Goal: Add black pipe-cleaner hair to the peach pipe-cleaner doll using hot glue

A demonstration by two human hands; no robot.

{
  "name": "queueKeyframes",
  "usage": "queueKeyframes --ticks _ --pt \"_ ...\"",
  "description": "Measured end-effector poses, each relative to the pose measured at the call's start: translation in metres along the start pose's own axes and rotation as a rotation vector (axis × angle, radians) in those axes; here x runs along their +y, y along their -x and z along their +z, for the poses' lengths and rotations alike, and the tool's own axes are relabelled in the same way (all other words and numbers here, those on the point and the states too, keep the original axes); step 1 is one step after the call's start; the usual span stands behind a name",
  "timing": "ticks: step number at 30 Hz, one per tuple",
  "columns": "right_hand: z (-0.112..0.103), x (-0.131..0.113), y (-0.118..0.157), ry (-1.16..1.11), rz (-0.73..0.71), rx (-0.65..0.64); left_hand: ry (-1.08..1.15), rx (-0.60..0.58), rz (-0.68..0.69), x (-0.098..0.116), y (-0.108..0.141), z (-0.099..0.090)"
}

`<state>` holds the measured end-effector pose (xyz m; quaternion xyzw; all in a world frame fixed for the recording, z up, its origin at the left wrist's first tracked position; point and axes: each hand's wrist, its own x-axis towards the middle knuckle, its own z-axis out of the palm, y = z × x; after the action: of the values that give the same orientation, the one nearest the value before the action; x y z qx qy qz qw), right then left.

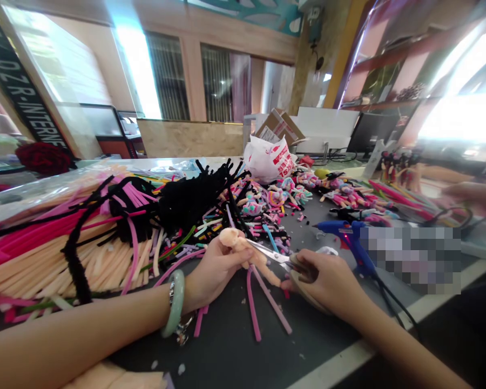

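At lower centre, the left hand pinches a peach fuzzy pipe-cleaner doll, its long axis slanting down-right toward the nearer right hand, which tightly grips steel-bladed scissors touching the doll.

Our left forearm and right forearm converge from the lower corners of view — left grip curled closed, right grip clenched, knuckles upward — the two grips held near each other.
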<state>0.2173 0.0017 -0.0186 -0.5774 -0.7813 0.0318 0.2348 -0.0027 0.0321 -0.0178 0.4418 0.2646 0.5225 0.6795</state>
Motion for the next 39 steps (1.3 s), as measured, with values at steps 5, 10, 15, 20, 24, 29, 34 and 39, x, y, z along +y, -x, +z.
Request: queueKeyframes --ticks 5,10,15,20,24,29,34,39 --pt "-0.0008 -0.0023 0.0008 -0.069 -0.035 -0.08 -0.035 -0.058 0.036 -0.0016 -0.0007 -0.0014" --pt "-0.0006 -0.0027 0.0014 -0.097 -0.05 -0.114 -0.051 -0.083 0.044 0.0002 0.0007 0.0003" --pt "-0.0004 -0.0023 0.0008 -0.101 -0.062 -0.127 -0.08 -0.108 0.055 0.0004 0.0011 0.0002" --pt "-0.0014 -0.003 -0.0008 -0.118 -0.082 -0.129 -0.086 -0.089 0.033 -0.0012 0.0004 -0.0022" --pt "-0.0015 -0.0026 -0.0018 -0.126 -0.093 -0.115 -0.091 -0.082 0.023 -0.0025 -0.0001 -0.0038" --pt "-0.0006 -0.0011 -0.0025 -0.087 -0.104 -0.087 -0.105 -0.087 0.028 -0.0025 -0.0002 -0.0039" --pt "0.0008 -0.0004 -0.0011 -0.026 -0.087 -0.022 -0.088 -0.058 0.005 -0.0007 -0.0003 -0.0029" --pt "0.0017 -0.0004 0.0 0.007 -0.078 0.013 -0.061 -0.042 -0.002 0.0003 0.0003 -0.0016"
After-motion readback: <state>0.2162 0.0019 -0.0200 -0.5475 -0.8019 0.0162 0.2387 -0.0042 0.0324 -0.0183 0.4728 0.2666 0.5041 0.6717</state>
